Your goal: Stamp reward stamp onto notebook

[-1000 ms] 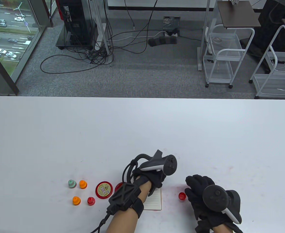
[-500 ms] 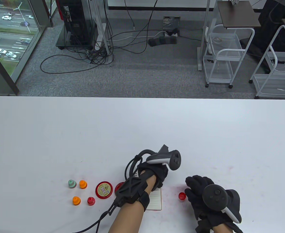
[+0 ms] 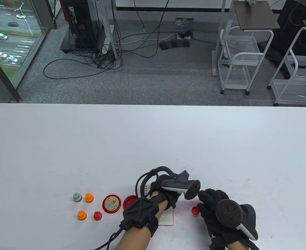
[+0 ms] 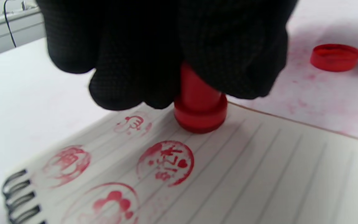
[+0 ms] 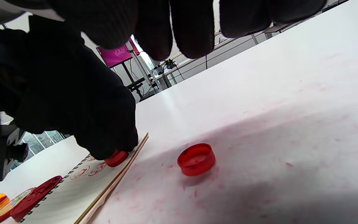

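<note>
The red reward stamp (image 4: 200, 107) is gripped in the left hand (image 4: 166, 49) and seated on the spiral notebook (image 4: 259, 174) page, at 9 o'clock from the relaxed, empty right hand (image 3: 215, 208); even vertical pressure is advised, without sliding.

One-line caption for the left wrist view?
Left hand presses a red stamp onto a lined notebook beside earlier red imprints.

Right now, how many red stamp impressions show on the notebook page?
4 on the white lined spiral notebook: one beside the red stamp, one below it, two near the spiral. The left hand may hide more.
</note>
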